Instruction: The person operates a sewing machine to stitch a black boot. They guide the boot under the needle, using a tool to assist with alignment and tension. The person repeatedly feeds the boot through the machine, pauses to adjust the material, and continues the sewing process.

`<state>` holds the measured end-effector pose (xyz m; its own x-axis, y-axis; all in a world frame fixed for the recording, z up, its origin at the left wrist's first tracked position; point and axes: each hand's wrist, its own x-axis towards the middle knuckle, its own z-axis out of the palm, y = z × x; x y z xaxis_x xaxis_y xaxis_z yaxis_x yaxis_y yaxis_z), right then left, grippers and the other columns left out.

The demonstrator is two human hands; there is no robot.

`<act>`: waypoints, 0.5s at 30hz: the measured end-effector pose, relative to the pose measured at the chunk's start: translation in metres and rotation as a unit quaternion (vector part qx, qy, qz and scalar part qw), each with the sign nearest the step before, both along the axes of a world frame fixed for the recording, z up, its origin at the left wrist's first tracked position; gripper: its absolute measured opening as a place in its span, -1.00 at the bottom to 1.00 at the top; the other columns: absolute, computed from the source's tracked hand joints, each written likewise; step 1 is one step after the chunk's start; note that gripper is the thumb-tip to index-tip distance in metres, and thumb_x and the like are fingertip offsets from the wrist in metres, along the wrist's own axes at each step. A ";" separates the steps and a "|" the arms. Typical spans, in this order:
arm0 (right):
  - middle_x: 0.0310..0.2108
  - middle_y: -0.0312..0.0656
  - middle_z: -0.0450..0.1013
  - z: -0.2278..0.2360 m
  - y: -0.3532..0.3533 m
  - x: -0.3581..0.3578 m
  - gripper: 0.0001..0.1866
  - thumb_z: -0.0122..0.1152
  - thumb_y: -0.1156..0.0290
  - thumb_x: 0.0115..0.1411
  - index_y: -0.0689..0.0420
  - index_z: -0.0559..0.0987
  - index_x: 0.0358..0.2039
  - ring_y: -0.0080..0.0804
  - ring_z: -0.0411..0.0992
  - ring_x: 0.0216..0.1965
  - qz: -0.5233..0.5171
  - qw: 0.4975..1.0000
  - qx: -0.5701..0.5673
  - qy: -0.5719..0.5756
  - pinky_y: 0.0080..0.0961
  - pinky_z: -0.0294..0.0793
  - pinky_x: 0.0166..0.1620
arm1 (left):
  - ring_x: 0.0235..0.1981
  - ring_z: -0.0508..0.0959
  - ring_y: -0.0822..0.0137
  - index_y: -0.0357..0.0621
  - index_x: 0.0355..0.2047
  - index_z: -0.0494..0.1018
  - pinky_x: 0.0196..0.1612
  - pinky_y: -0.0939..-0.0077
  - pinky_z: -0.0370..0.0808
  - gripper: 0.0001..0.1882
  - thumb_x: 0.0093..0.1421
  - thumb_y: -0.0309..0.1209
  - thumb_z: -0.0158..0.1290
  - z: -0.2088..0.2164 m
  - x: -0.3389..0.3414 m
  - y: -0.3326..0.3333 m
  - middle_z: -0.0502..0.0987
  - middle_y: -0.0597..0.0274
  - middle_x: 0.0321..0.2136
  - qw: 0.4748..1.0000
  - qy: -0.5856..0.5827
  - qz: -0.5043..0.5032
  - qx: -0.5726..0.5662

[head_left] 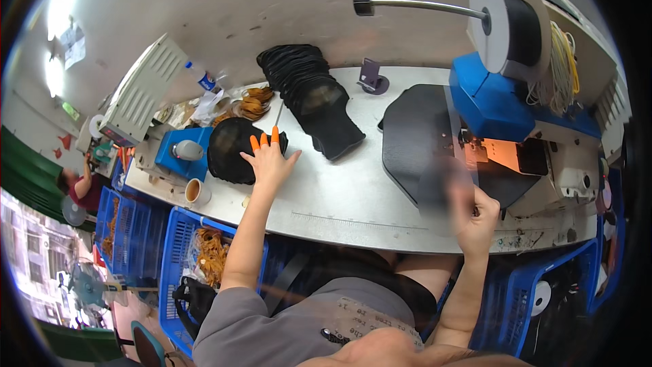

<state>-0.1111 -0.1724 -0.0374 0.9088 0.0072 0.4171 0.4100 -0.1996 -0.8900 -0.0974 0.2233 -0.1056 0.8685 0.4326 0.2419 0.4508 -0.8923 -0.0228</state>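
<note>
Here, black pile, rounded, soft-looking

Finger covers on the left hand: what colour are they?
The finger covers are orange; see the head view.

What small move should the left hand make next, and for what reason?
Probably the left hand should pinch the edge of the round black item: its orange-covered fingers are spread over that item's right side, not closed on anything. The right hand, partly blurred, is over by the large blue machine.
</note>
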 end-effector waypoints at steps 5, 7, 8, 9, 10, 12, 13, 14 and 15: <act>-0.69 -0.44 0.34 0.001 0.000 -0.001 -0.93 0.25 0.60 0.17 0.34 0.64 -0.37 -0.83 0.13 -0.65 0.009 1.000 0.004 0.009 -0.74 0.03 -0.60 | 0.26 0.20 -0.23 -0.17 0.27 0.21 0.12 -0.68 -0.13 -0.04 0.02 0.21 0.16 -0.005 0.022 -0.026 0.30 -0.28 0.14 0.987 -0.098 -0.093 0.086; -0.70 -0.44 0.34 0.000 -0.002 0.000 -0.92 0.25 0.58 0.17 0.33 0.64 -0.37 -0.82 0.13 -0.66 0.012 1.000 0.011 0.017 -0.73 0.03 -0.61 | 0.10 0.37 -0.14 -0.19 0.20 0.30 0.15 -0.64 -0.12 -0.09 0.03 0.25 0.13 -0.006 0.032 -0.049 0.47 -0.18 -0.13 0.983 -0.087 -0.145 0.077; -0.70 -0.44 0.34 -0.001 -0.003 0.000 -0.92 0.25 0.58 0.17 0.33 0.64 -0.37 -0.82 0.13 -0.66 0.012 1.000 0.013 0.020 -0.73 0.03 -0.61 | 0.17 0.29 -0.14 -0.20 0.21 0.29 0.17 -0.62 -0.14 -0.11 0.04 0.20 0.14 -0.010 0.039 -0.059 0.41 -0.19 -0.04 0.984 -0.026 -0.171 0.039; -0.70 -0.44 0.33 -0.002 -0.004 0.000 -0.91 0.26 0.56 0.18 0.32 0.65 -0.37 -0.81 0.13 -0.66 0.007 1.000 0.008 0.022 -0.72 0.03 -0.61 | 0.25 0.22 -0.14 -0.20 0.22 0.27 0.18 -0.60 -0.15 -0.12 0.05 0.15 0.15 -0.014 0.046 -0.068 0.36 -0.21 0.05 0.981 0.037 -0.193 -0.002; -0.70 -0.44 0.33 0.000 -0.003 0.000 -0.91 0.26 0.56 0.18 0.32 0.65 -0.37 -0.81 0.13 -0.66 0.009 1.000 0.007 0.023 -0.72 0.03 -0.61 | 0.20 0.29 -0.12 -0.22 0.19 0.31 0.19 -0.60 -0.14 -0.18 0.05 0.07 0.17 -0.035 0.050 -0.071 0.44 -0.18 -0.07 0.967 -0.019 -0.249 0.055; -0.71 -0.44 0.33 0.001 -0.002 0.000 -0.91 0.26 0.56 0.17 0.32 0.65 -0.38 -0.81 0.13 -0.66 0.010 1.000 0.004 0.026 -0.72 0.03 -0.61 | 0.17 0.33 -0.09 -0.23 0.13 0.38 0.18 -0.60 -0.14 -0.28 0.01 -0.08 0.19 -0.050 0.061 -0.077 0.47 -0.15 -0.14 0.959 0.062 -0.275 0.042; -0.71 -0.44 0.33 0.001 -0.005 -0.001 -0.91 0.26 0.55 0.17 0.32 0.65 -0.39 -0.81 0.14 -0.66 0.001 1.000 0.001 0.024 -0.72 0.04 -0.61 | 0.18 0.36 -0.06 -0.24 0.08 0.42 0.23 -0.42 0.02 -0.39 0.05 -0.18 0.15 -0.043 0.067 -0.093 0.48 -0.15 -0.01 0.957 0.105 -0.268 0.020; -0.71 -0.44 0.33 0.001 -0.002 -0.001 -0.91 0.26 0.55 0.17 0.32 0.65 -0.39 -0.81 0.14 -0.66 0.009 1.000 0.007 0.024 -0.72 0.04 -0.61 | 0.18 0.37 -0.05 -0.24 0.07 0.43 0.24 -0.31 0.08 -0.43 0.07 -0.22 0.12 -0.055 0.071 -0.084 0.48 -0.11 0.01 0.956 0.065 -0.284 0.032; -0.71 -0.44 0.33 0.002 0.001 -0.001 -0.91 0.27 0.55 0.17 0.32 0.65 -0.39 -0.81 0.14 -0.66 0.017 1.000 0.014 0.023 -0.72 0.04 -0.61 | 0.17 0.39 -0.04 -0.24 0.06 0.44 0.25 -0.20 0.13 -0.47 0.09 -0.25 0.10 -0.078 0.079 -0.067 0.48 -0.07 0.04 0.953 0.025 -0.298 0.045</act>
